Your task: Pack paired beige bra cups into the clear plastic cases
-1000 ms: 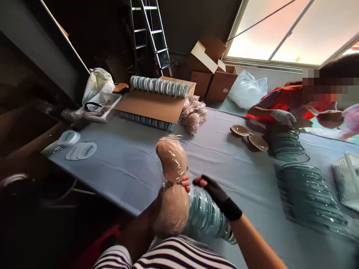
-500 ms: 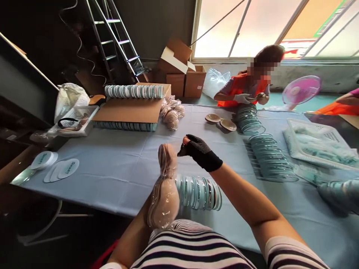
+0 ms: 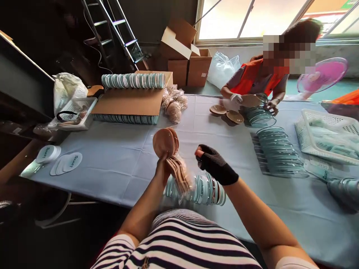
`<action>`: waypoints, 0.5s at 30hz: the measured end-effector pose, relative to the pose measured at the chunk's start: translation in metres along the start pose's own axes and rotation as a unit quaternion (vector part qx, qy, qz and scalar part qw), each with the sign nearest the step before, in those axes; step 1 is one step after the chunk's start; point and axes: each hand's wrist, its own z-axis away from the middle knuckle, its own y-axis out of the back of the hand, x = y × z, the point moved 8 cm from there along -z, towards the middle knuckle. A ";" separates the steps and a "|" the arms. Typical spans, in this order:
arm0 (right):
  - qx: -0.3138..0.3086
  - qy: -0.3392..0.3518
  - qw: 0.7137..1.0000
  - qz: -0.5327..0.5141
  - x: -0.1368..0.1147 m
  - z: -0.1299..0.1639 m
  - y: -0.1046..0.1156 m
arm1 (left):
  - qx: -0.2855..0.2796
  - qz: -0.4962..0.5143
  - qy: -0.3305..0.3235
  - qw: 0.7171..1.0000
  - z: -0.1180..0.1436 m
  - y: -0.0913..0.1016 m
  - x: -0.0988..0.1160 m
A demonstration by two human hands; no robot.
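Gripping the stack of tan round pads [image 3: 168, 149] above the counter [image 3: 117, 160], left hand [image 3: 164, 168] now shows them fanned free of their plastic wrap, while the gloved right hand [image 3: 213, 166], closed on nothing visible, has pulled aside over the row of teal lids [image 3: 202, 186].

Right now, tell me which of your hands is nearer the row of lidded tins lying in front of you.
Right. The gloved right hand hovers just above the row of tins; the left hand holds the stack of beige pads beside its left end.

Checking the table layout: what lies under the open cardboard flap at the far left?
Under the cardboard flap a row of round teal-rimmed cases shows along its near edge. How far the row runs beneath is covered.
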 end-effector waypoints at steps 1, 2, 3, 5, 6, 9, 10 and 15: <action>0.013 0.007 1.000 -0.005 -0.004 0.000 0.010 | 0.015 0.016 0.004 1.000 0.001 0.005 -0.001; 0.033 0.018 0.999 -0.001 -0.004 -0.001 0.021 | 0.035 0.036 0.012 0.999 0.001 0.010 -0.002; 0.060 0.028 0.998 0.009 0.001 -0.003 0.034 | 0.055 0.055 0.024 0.997 0.002 0.014 -0.003; 0.117 0.015 0.993 0.031 0.026 -0.009 0.058 | 0.072 0.084 0.053 0.992 0.003 0.016 -0.008; 0.129 -0.013 0.991 0.031 0.044 -0.013 0.066 | 0.063 0.089 0.068 0.992 0.003 0.013 -0.010; 0.076 -0.104 0.992 -0.004 0.090 -0.020 0.068 | 0.038 0.088 0.092 0.991 0.000 0.004 -0.016; 0.057 -0.108 0.993 -0.007 0.094 -0.022 0.066 | 0.050 0.082 0.095 0.991 -0.001 0.005 -0.018; 0.000 -0.061 0.997 0.038 0.069 -0.025 0.058 | 0.081 0.050 0.106 0.990 -0.013 0.008 -0.028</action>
